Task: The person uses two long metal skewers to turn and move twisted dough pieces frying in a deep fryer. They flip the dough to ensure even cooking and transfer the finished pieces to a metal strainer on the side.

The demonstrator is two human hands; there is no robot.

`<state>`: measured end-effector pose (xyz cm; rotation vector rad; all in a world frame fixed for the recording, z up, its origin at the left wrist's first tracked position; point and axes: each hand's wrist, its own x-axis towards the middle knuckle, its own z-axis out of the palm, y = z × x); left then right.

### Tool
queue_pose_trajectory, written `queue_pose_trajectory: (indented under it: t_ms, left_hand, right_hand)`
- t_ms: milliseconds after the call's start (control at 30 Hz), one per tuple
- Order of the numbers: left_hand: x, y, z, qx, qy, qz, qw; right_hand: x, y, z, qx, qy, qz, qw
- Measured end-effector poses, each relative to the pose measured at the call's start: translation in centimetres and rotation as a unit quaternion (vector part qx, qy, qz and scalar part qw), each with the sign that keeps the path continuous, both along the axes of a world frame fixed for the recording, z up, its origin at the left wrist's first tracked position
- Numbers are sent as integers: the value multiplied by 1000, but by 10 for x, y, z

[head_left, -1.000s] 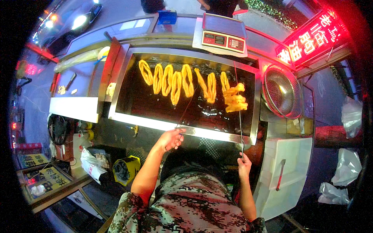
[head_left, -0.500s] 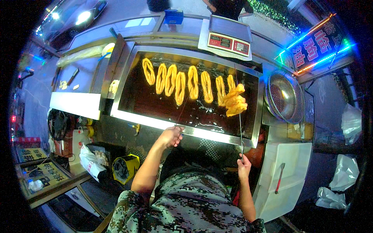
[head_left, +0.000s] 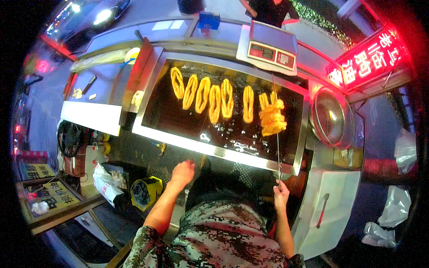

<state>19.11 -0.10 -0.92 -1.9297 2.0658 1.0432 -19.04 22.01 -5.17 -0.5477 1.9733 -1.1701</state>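
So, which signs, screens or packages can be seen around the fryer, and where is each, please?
Lit sign: upper right, long rectangle, glowing red.
Scale display: behind the fryer, grey box with a red strip.
Printed boards: lower left, flat, yellow and dark.
Plastic bags: right floor, crumpled, whitish.
White bag: lower left, near a yellow object.

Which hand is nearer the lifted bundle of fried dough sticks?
Right. The right hand holds long tongs below the bundle; the left hand is off to its lower left.
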Motion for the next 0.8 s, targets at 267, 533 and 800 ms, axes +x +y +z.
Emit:
queue_pose_trajectory:
  t_ms: [267,533,800]
  left_hand:
    - [22,-9,-10,383,456,278,754]
    - [59,-6,-8,404,503,309,699]
    - [41,-11,-8,307,356,256,845]
  right_hand:
    - [1,-11,-6,-13,-3,9,1000]
    - [-18,-62,74,5,21,115,993]
    - [-81,-161,172,38,13,226,973]
